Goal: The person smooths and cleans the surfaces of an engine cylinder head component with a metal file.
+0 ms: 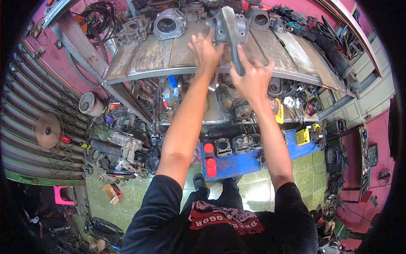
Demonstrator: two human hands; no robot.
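Note:
A grey metal engine casting (219, 30) sits on the wooden-topped bench. My left hand (206, 51) is at its near left side, with the index finger on its left edge and the thumb by its near edge, gripping it. In my right hand (253, 76) is a long grey brush-like tool (232, 38), held by its narrow handle with the index finger stretched along it. Its wider, worn head lies over the casting and hides part of it; I cannot see the underside.
Other castings, such as a round-bored cylinder (169, 24), stand along the bench (152, 57). A lower blue table (234, 166) holds red-capped containers (210, 167), engine parts and a yellow box (303, 136). A fan (48, 130) and piled parts stand at left.

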